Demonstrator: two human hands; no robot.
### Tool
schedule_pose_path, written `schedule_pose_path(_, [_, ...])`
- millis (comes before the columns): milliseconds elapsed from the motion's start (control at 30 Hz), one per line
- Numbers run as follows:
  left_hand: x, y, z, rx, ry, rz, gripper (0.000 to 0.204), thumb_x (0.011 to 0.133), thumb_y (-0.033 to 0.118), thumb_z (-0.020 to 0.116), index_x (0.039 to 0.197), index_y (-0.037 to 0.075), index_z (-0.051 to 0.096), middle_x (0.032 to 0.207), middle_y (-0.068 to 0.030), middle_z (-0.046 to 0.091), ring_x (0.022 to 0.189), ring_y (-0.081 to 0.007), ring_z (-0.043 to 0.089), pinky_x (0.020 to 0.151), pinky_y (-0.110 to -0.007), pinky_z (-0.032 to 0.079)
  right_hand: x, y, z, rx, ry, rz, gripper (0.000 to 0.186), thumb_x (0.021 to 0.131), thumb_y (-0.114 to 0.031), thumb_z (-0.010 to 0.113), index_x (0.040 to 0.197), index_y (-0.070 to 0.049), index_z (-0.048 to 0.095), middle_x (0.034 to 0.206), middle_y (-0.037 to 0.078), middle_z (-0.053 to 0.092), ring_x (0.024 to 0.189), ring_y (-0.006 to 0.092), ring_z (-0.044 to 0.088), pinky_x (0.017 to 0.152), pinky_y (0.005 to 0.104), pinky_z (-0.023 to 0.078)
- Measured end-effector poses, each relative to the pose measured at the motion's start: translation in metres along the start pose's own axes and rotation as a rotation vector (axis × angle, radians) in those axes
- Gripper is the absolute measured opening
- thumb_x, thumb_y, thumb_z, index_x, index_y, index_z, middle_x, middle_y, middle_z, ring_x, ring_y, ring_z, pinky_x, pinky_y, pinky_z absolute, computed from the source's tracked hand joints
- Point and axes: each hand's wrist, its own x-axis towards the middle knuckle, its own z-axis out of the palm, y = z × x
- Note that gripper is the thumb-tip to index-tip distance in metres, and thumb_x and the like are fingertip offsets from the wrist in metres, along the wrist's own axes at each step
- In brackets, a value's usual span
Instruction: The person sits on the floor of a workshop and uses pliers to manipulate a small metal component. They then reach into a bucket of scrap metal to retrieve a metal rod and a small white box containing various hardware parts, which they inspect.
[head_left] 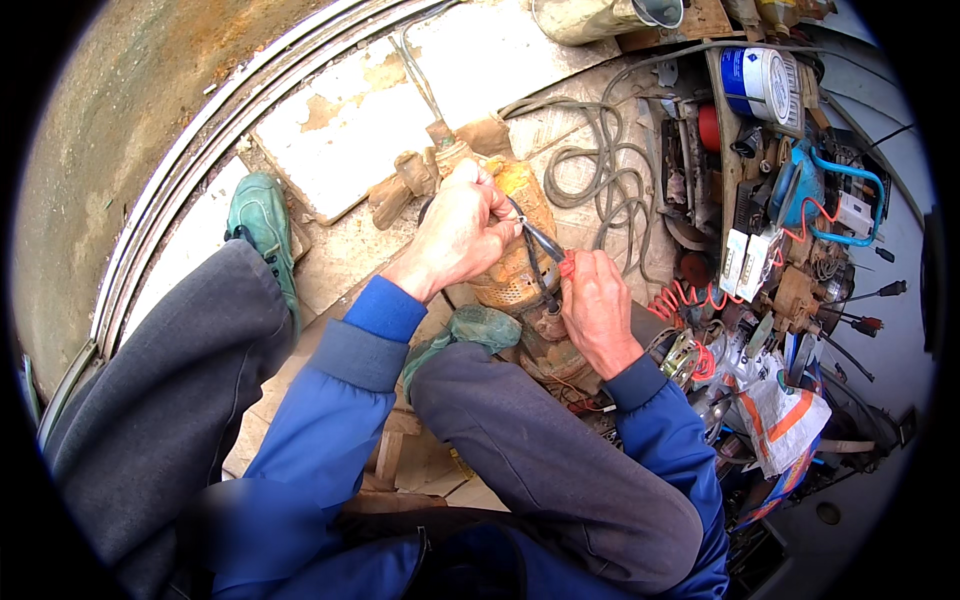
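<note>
A worn yellow machine, shaped like a pump with a perforated band, stands between my feet, crusted with dirt. Above it, my left hand is closed, thumb and forefinger pinching the end of a dark cable that runs down to the machine. My right hand is wrapped round a red-handled tool. Its dark, narrow front part points up and left to my left fingertips; its exact kind is unclear. Past my left hand, a dirty pipe fitting juts from the machine's far end.
A coiled grey cable lies beyond the machine. Pale boards cover the ground. To the right, a crowded heap holds a blue-and-white bucket, a red coiled cord and a white-orange bag. A metal pot is at the far edge.
</note>
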Motion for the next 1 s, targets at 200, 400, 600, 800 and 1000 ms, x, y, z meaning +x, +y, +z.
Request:
schedule_pose_path(200, [0.000, 0.005, -0.002, 0.038, -0.007, -0.012, 0.014, 0.081, 0.008, 0.081, 0.085, -0.003, 0.073, 0.096, -0.0099, 0.056, 0.096, -0.0244, 0.059, 0.087, -0.036, 0.050, 0.000, 0.001, 0.002, -0.004, -0.003, 0.004, 0.021, 0.084, -0.003, 0.069, 0.103, 0.001, 0.059, 0.095, 0.018, 0.059, 0.093, 0.0368, 0.063, 0.076, 0.0457, 0.055])
schedule_pose_path(400, [0.000, 0.005, -0.002, 0.035, -0.012, -0.013, 0.012, 0.082, 0.007, 0.080, 0.086, -0.003, 0.074, 0.097, -0.0101, 0.056, 0.097, -0.0248, 0.059, 0.088, -0.036, 0.050, 0.001, 0.002, 0.003, -0.024, -0.026, 0.007, 0.017, 0.085, -0.005, 0.068, 0.099, 0.000, 0.059, 0.092, 0.018, 0.061, 0.088, 0.0371, 0.065, 0.072, 0.0468, 0.056])
schedule_pose_path(600, [0.002, -0.001, -0.022, -0.214, -0.111, -0.110, 0.010, 0.086, 0.000, 0.070, 0.095, -0.003, 0.074, 0.101, -0.0067, 0.061, 0.094, -0.0172, 0.061, 0.085, -0.032, 0.051, 0.003, 0.008, 0.003, 0.000, -0.050, 0.001, 0.015, 0.086, -0.007, 0.067, 0.098, -0.002, 0.060, 0.091, 0.017, 0.064, 0.084, 0.0365, 0.068, 0.069, 0.0475, 0.056])
schedule_pose_path(800, [0.004, -0.019, -0.043, -0.180, 0.018, -0.164, 0.022, 0.092, -0.003, 0.065, 0.112, -0.002, 0.071, 0.107, -0.0073, 0.065, 0.095, -0.0159, 0.065, 0.086, -0.029, 0.053, 0.003, 0.005, -0.003, 0.078, -0.023, 0.002, 0.017, 0.086, -0.006, 0.069, 0.100, -0.003, 0.060, 0.094, 0.017, 0.063, 0.088, 0.0361, 0.066, 0.072, 0.0469, 0.055])
schedule_pose_path(1000, [0.004, -0.018, -0.033, -0.089, 0.050, 0.118, 0.019, 0.094, 0.008, 0.068, 0.110, -0.001, 0.072, 0.104, -0.0161, 0.069, 0.097, -0.0262, 0.068, 0.088, -0.037, 0.053, 0.004, 0.008, 0.000, 0.058, 0.030, -0.037, 0.017, 0.084, -0.005, 0.070, 0.097, -0.003, 0.059, 0.090, 0.016, 0.060, 0.086, 0.0359, 0.064, 0.071, 0.0466, 0.054])
